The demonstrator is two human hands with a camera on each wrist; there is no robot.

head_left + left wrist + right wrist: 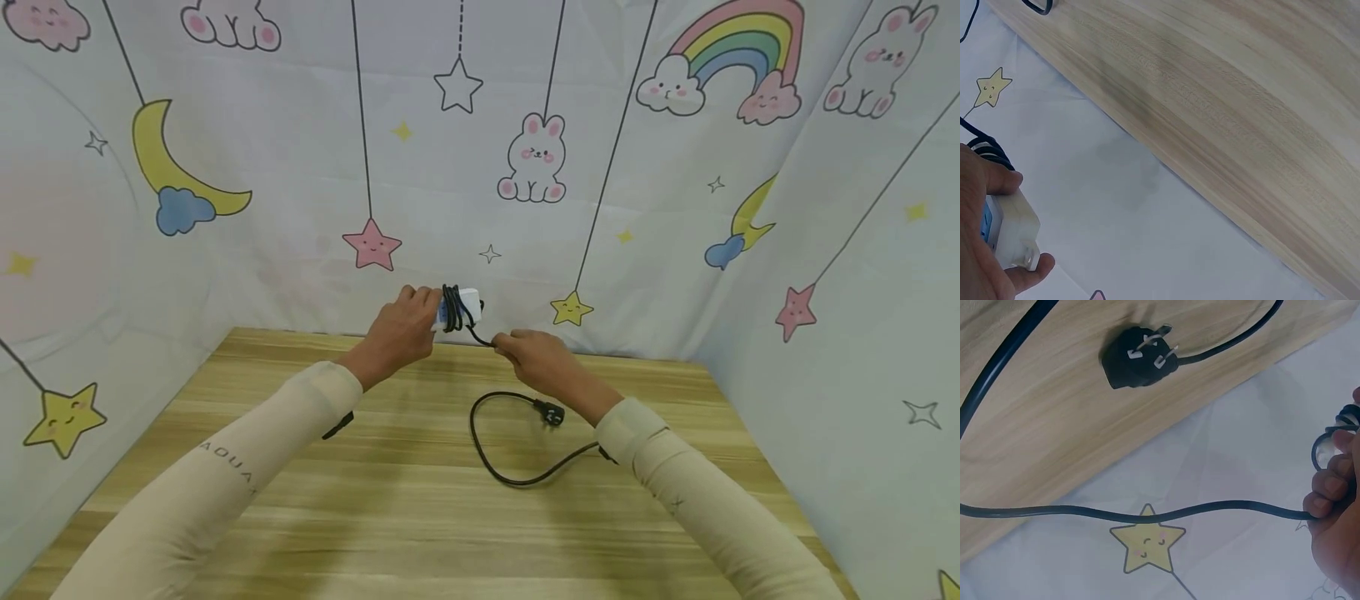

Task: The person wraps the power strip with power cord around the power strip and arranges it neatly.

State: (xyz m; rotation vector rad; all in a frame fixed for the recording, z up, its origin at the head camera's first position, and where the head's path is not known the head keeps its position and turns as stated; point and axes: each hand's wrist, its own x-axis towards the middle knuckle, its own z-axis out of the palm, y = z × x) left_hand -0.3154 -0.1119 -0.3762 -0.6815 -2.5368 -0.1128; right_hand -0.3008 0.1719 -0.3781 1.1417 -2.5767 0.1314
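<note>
My left hand (400,327) grips one end of a white power strip (471,305) above the far part of the table. In the left wrist view, thumb and fingers clasp the white body (1019,228), which shows a blue patch on one side. Several turns of black power cord (452,310) are wound around its middle. A short length runs from the coils to my right hand (542,360), whose fingers curl round the cord. From that fist the loose cord (1235,505) trails away and loops on the table to a black three-pin plug (1138,359), prongs facing up.
The wood-grain table (390,500) ends at a white cloth backdrop (300,275) printed with stars, moons and rabbits, which also rises at both sides. The cord's loop (517,483) lies on the table near my right sleeve (675,467).
</note>
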